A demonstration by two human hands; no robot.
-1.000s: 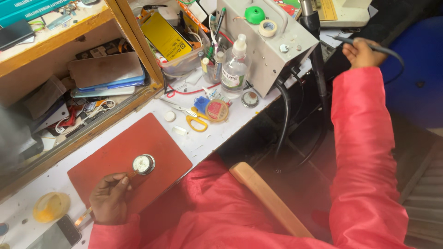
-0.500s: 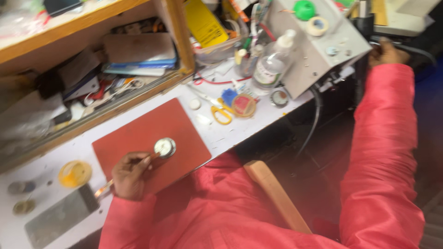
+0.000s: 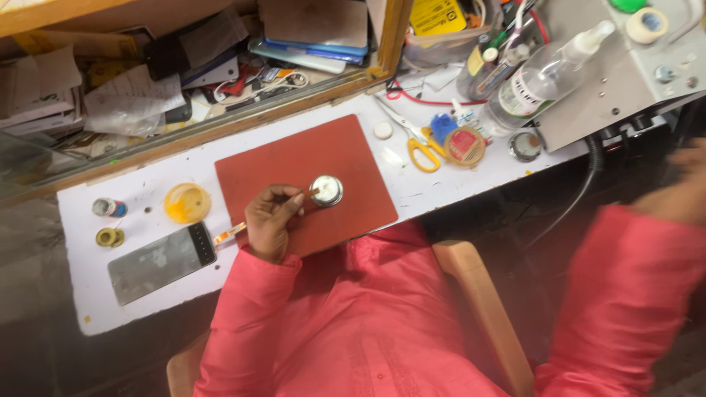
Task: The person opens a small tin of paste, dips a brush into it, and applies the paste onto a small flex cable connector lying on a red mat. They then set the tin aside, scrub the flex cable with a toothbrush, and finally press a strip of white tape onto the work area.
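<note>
Left hand [image 3: 271,220] holds one tool [image 3: 229,234] at one tin [image 3: 326,190].

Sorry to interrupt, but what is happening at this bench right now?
A person in a pink shirt sits at a cluttered white bench. The left hand holds a thin tool whose tip reaches a small round silver tin on a red mat. The right hand, blurred, is off to the side by a black cable. A phone and yellow-handled scissors lie nearby.
</note>
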